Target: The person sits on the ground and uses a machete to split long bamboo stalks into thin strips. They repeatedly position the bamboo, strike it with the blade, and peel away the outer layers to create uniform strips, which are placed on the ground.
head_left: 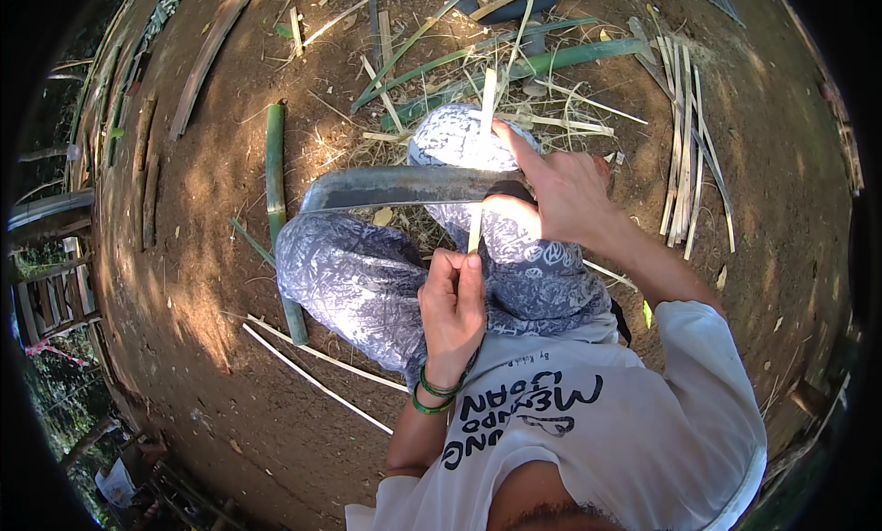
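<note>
Left hand [452, 301] pinches 1 thin bamboo strip [481, 154] upright over the knees to steady it; right hand [560, 196] is closed on a curved machete [404, 186], blade crossing the strip to shave it.

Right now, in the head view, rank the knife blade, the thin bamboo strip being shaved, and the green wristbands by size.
1. Knife blade
2. Thin bamboo strip, narrower but similar in length
3. Green wristbands

Knife handle [519, 189] hidden in rt hand [565, 196].
</note>
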A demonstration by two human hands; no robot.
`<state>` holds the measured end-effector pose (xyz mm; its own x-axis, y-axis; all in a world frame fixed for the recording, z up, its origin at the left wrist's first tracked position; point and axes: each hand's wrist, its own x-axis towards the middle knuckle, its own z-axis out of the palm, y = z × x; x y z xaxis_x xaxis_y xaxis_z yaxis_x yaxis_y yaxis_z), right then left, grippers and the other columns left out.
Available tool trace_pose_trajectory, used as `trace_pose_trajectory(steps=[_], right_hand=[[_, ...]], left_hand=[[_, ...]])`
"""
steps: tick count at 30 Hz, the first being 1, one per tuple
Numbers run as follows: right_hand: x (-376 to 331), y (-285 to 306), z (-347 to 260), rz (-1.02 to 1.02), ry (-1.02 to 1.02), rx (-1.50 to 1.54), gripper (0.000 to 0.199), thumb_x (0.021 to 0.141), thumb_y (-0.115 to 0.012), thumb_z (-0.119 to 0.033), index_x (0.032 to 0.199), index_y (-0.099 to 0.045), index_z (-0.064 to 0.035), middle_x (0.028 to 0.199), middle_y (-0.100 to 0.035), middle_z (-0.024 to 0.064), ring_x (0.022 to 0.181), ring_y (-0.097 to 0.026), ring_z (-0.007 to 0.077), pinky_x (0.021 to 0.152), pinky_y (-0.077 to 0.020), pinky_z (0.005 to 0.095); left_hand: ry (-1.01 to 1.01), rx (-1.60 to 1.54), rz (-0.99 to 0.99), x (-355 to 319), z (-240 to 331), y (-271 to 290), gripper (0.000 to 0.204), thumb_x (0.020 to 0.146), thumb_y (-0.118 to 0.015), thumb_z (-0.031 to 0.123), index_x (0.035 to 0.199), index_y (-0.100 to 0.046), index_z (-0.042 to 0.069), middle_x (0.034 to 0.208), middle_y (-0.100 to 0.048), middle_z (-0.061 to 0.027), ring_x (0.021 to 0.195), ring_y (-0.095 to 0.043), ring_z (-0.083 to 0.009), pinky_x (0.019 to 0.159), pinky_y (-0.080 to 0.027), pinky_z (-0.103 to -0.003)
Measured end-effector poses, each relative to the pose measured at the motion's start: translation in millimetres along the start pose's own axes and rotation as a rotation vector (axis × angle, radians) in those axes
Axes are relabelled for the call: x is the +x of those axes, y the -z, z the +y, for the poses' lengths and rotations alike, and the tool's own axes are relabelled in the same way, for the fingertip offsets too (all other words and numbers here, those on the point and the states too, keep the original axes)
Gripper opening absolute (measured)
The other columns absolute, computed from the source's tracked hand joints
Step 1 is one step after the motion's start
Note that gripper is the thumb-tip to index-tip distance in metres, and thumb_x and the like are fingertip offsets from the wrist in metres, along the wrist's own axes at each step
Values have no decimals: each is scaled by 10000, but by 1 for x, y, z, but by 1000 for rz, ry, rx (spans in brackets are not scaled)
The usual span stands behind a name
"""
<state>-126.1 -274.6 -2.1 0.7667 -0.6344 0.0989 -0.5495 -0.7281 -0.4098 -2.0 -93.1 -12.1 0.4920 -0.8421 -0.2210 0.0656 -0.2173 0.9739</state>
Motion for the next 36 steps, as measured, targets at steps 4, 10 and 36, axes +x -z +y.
trace_pose_trajectory(steps=[4,10,36], right_hand=[[-2,1,-5,35,35,49,865,864,-676,-491,1513,-334,-32,517,-557,117,478,-593,334,486,-464,452],[-5,-3,-6,49,35,86,934,845,-680,-568,1535,-304,-63,510,-548,93,478,-596,315,487,-463,439],[-15,-8,-12,79,81,34,1030,863,-621,-650,1495,-290,93,499,-574,58,416,-571,269,450,-456,398]], left_hand=[[-54,44,-33,-7,-9,6,184,1048,-519,159,899,-465,66,618,-464,35,483,-381,-8,409,-310,-187],[39,48,-5,-20,1,13,187,1029,-547,128,869,-502,42,603,-511,11,502,-434,-27,445,-334,-218],[18,147,38,-57,-1,29,178,1016,-554,89,852,-509,34,579,-509,6,489,-451,-38,445,-341,-237]])
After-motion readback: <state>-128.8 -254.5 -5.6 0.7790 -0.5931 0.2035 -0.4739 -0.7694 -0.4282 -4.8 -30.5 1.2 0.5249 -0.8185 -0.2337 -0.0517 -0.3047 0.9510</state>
